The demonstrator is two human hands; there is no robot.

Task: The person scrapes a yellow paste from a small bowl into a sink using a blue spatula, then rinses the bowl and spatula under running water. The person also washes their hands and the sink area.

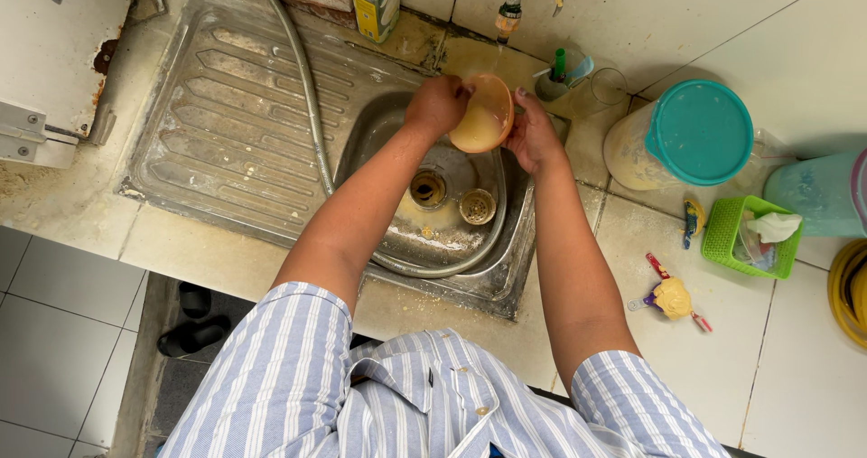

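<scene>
Orange plastic, the bowl (483, 115) is held tilted over the sink (452, 241), just under the tap (510, 11). Rinsing seems to be the step in hand; a steady hold would be called for next. It is closed on at the rim by the left hand (438, 104) and right hand (535, 135). Pale cloudy liquid is seen inside.

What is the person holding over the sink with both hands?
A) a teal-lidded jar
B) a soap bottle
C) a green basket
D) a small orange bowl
D: the left hand and the right hand grip a small orange bowl between them, tilted on its side above the sink near the tap.
</scene>
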